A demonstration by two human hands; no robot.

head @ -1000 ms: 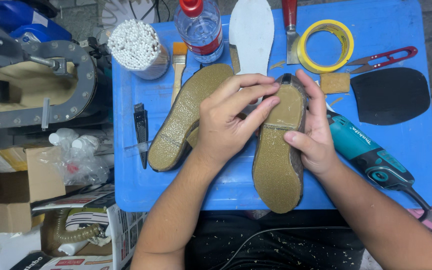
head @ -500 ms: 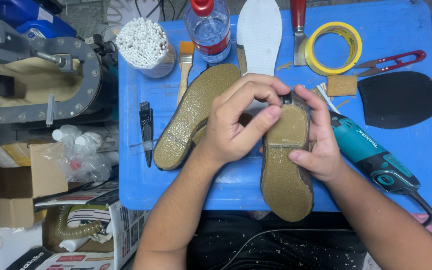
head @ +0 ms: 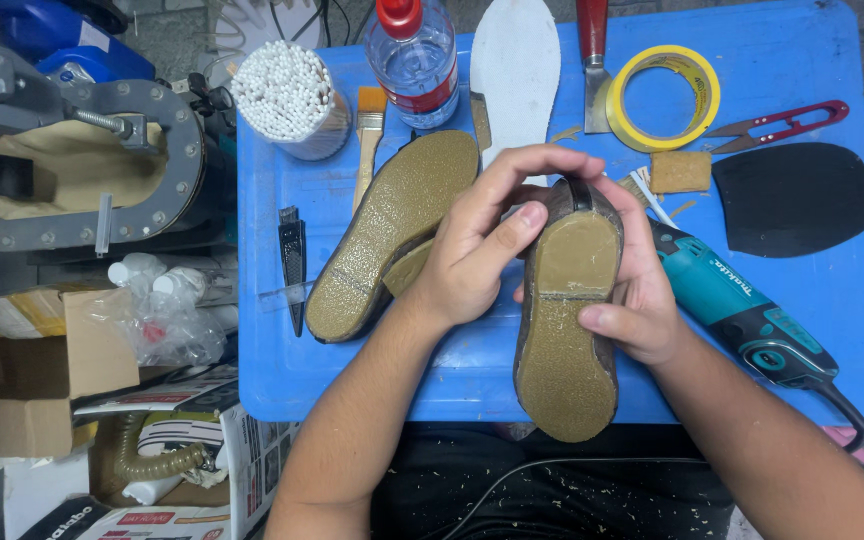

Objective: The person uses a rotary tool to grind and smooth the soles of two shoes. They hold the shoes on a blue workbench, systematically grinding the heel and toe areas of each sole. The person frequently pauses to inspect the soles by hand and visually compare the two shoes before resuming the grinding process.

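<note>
Two hands on one shoe (head: 564,320) held sole-up over the blue bench (head: 832,300), left hand (head: 472,250) thumb pressing the heel, right hand (head: 632,290) gripping its side, looks like pressing the glued heel piece down, so firm, even pressure seems needed.

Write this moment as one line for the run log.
left hand: grips shoe, sole up | right hand: supports shoe, thumb on sole | second shoe: sole up on blue table | grinder: lying right

A red-labelled clear bottle (head: 414,60) stands at the table's far edge; cardboard boxes (head: 22,380) lie lower left.
</note>
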